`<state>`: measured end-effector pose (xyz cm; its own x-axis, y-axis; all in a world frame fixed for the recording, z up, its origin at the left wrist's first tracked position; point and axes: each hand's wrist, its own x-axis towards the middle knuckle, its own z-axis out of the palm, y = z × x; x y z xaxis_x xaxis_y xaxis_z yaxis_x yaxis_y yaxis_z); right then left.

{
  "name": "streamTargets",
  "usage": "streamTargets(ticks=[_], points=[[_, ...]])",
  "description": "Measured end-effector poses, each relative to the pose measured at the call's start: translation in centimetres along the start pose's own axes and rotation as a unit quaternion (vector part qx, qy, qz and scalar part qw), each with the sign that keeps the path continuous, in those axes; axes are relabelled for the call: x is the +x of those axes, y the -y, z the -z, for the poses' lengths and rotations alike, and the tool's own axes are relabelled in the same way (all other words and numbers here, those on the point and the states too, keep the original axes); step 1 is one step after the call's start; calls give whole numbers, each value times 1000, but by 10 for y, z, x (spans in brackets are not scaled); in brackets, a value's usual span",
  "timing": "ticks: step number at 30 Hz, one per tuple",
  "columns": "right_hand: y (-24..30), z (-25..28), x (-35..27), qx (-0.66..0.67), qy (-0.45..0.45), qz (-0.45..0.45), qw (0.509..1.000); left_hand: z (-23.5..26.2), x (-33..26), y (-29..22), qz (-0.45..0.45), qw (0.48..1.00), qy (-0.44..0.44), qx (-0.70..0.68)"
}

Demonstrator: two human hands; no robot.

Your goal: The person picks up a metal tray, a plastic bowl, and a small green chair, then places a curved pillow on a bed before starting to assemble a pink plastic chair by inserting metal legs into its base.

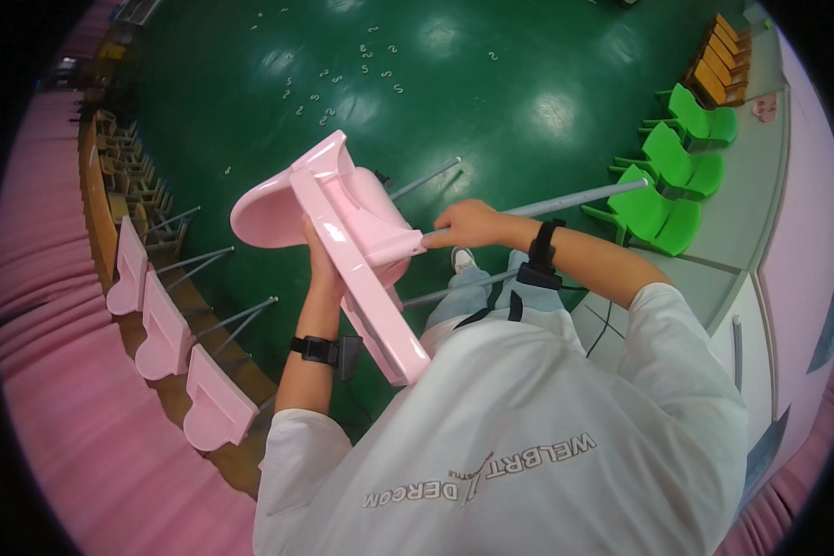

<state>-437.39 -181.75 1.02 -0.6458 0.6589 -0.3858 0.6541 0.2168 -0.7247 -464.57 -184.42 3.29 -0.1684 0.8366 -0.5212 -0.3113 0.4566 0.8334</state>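
A: Item one, the grips?

B: Left hand point(322, 264) closed around the underside of the pink chair point(343, 232), fingers mostly hidden behind the seat. Right hand point(468, 222) clamped on a grey metal leg point(574, 197) where it meets the chair's base.

A: Chair's place?

B: Held in the air before the person's chest, tipped on its side, over the green floor point(491, 83). Two more grey legs jut out beyond it; their far ends are partly hidden.

A: Beside the chair?

B: To its left, a row of pink chairs point(162, 329) lying with legs outward against a wooden edge. To its right, green chairs point(676, 171) stacked; past them, orange-brown chairs point(723, 60), cut off by the rim.

A: Beyond it?

B: Small pale hooks point(361, 69) scattered on the floor, too small to tell their kind. Black wristbands point(539, 255) on both forearms.
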Motion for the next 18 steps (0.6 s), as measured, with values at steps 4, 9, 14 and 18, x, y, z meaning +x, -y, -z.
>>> streamTargets(ticks=[4, 9, 14, 18], points=[[6, 1, 6, 68, 42, 21, 997, -18, -10, -10, 24, 999, 3, -31], [21, -2, 4, 73, 59, 32, 995, -3, -6, 1, 19, 997, 12, -67], [25, -16, 10, 85, 81, 95, 989, -3, -8, -1, 5, 1000, 9, -17], [42, -23, -10, -12, -29, 66, 997, -4, -7, 2, 30, 999, -1, -36]])
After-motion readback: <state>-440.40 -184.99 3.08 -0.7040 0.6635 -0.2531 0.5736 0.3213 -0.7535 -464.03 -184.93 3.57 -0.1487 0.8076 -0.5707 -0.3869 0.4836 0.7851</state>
